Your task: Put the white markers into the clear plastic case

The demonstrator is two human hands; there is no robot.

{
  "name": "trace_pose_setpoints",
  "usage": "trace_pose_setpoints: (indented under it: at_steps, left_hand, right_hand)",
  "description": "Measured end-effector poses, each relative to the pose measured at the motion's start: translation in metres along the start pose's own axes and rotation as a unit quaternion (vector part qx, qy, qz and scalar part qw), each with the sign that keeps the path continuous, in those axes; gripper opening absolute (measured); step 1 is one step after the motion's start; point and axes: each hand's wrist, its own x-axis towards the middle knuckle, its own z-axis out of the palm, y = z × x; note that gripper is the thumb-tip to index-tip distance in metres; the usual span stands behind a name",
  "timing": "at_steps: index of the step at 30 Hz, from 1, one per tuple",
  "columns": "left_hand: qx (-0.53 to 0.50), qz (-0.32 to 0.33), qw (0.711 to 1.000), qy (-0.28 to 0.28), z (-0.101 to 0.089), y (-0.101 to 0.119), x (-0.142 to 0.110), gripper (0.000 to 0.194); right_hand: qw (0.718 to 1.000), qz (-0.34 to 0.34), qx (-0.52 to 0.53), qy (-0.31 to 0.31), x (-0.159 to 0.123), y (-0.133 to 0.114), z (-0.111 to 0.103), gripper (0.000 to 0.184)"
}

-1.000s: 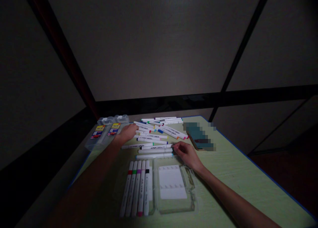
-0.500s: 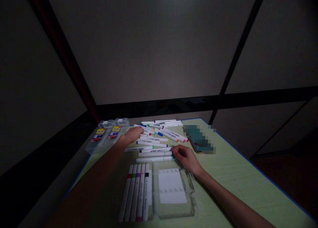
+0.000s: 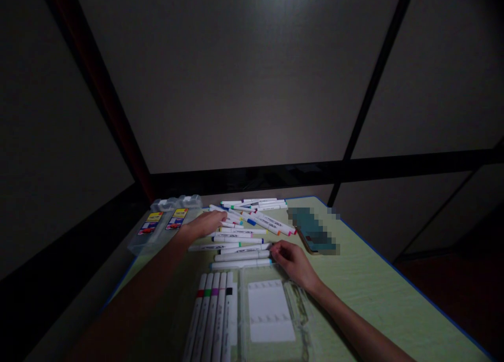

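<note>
Several white markers (image 3: 240, 247) with coloured bands lie in loose rows across the middle of the table. Over the left end of the farther pile (image 3: 271, 224) is my left hand (image 3: 207, 224), its fingers bent together around a marker that it mostly hides. My right hand (image 3: 292, 261) rests at the right ends of the nearer row, thumb and fingertips pinched at the end of a dark-tipped marker (image 3: 255, 248). Close to me an open clear plastic case (image 3: 242, 320) holds several upright markers (image 3: 212, 314) in its left half; a white printed card (image 3: 271, 310) lies in the right half.
At the far left sits another clear case (image 3: 157, 235) with yellow and blue labels. A phone-like flat object (image 3: 314, 230), partly pixelated, lies right of the markers. The green table (image 3: 366, 299) has a blue edge, and dark-trimmed panels (image 3: 252, 89) rise behind it.
The view has shifted slightly, so the table sits lower in it. Both hands stay at nearly the same places among the markers.
</note>
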Motion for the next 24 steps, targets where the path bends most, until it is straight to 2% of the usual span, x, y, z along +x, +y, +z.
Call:
trace_pose_setpoints:
  at_steps: [3, 8, 14, 19, 24]
  left_hand:
    - [-0.014, 0.012, 1.000, -0.003, -0.004, 0.004, -0.006, 0.019]
    - [-0.053, 0.002, 0.998, 0.037, -0.002, 0.014, -0.018, 0.024]
    - [-0.118, -0.009, 0.990, 0.081, -0.001, 0.028, -0.029, 0.020]
    - [-0.263, -0.049, 0.955, 0.130, -0.007, 0.051, -0.051, 0.022]
    - [-0.316, -0.087, 0.930, 0.168, -0.002, 0.077, -0.080, 0.023]
  right_hand:
    - [1.000, -0.004, -0.002, -0.006, 0.000, -0.001, 0.000, 0.018]
    - [1.000, -0.004, -0.004, -0.010, -0.001, -0.001, 0.001, 0.017]
    - [1.000, -0.004, -0.007, -0.010, -0.001, -0.001, 0.002, 0.020]
    - [1.000, -0.005, -0.013, -0.002, -0.003, -0.002, 0.001, 0.022]
    - [0.999, -0.011, 0.008, 0.041, -0.007, -0.019, -0.005, 0.025]
